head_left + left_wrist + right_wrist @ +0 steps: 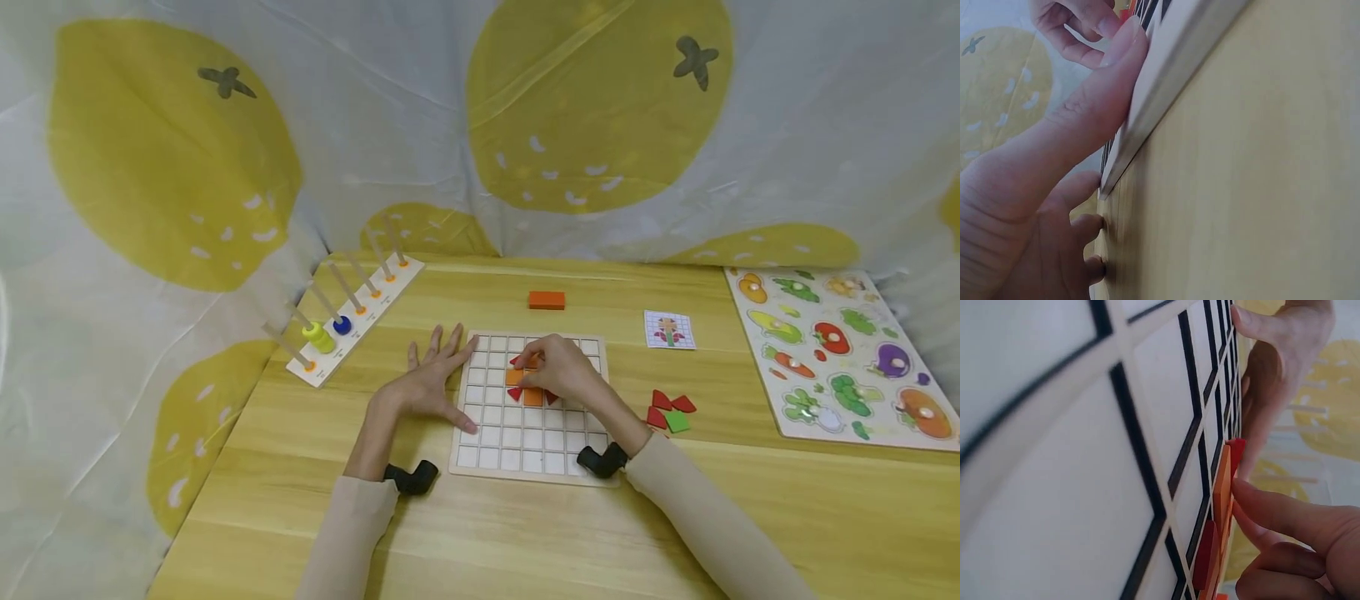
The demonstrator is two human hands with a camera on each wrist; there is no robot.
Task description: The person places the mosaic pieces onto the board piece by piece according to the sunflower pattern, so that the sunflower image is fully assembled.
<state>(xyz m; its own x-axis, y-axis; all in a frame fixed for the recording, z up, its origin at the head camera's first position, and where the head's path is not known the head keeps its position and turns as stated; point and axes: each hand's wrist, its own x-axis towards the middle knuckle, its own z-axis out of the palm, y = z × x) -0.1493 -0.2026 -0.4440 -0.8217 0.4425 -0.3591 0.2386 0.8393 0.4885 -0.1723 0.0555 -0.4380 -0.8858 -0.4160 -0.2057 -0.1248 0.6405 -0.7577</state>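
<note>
My left hand (426,385) lies with fingers spread at the left side of a white gridded board (491,457). Its thumb rests on the board's edge, the index fingertip is at the far left corner, and other fingertips touch the table. Over the upper middle of the grid, my right hand (564,367) pinches an orange square tile (1224,487) between thumb and index finger, low at the board. Around it sit another orange square (533,397) and red pointed tiles (514,394), partly covered by the hand.
Right of the board lie several red tiles (661,400) and a green one (677,421). A pattern card (670,331) and a vegetable puzzle board (810,392) are beyond. An orange block (547,300) stands behind; a pegged counting rack (352,327) is at left.
</note>
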